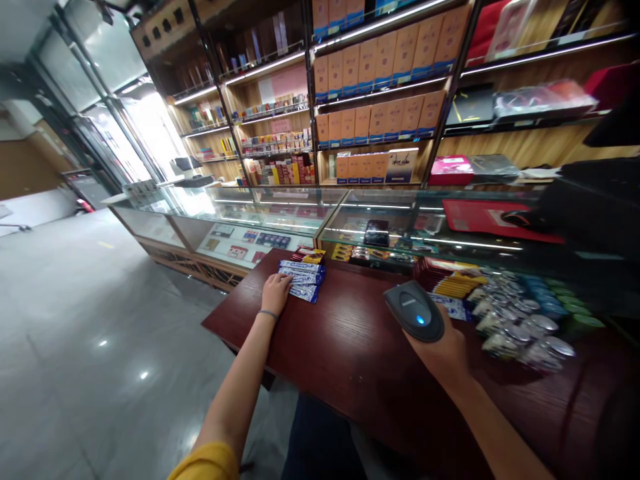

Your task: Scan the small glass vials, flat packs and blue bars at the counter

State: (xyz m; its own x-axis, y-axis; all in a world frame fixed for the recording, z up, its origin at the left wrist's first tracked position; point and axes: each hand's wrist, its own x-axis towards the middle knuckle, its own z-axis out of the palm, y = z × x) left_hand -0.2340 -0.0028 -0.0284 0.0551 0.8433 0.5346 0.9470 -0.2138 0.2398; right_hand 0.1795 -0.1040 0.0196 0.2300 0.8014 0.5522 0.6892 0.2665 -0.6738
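Observation:
My left hand (276,293) is at the left ends of several narrow blue-and-white packets (304,279), overlapping on the dark red table. Its fingers are closed on the end of one packet. My right hand (447,350) grips a black handheld barcode scanner (413,310) with a lit blue light on its top. Most of the right fingers are hidden under the scanner head. Just beyond the scanner lies another blue-and-white packet (453,307), partly covered by it.
Red-and-yellow packets (457,283) and several silver-lidded containers (520,327) crowd the table's right side. More red-and-yellow packets (307,255) lie behind the left pile. A glass display counter (280,210) borders the table (345,360). Stocked shelves (380,97) stand behind it.

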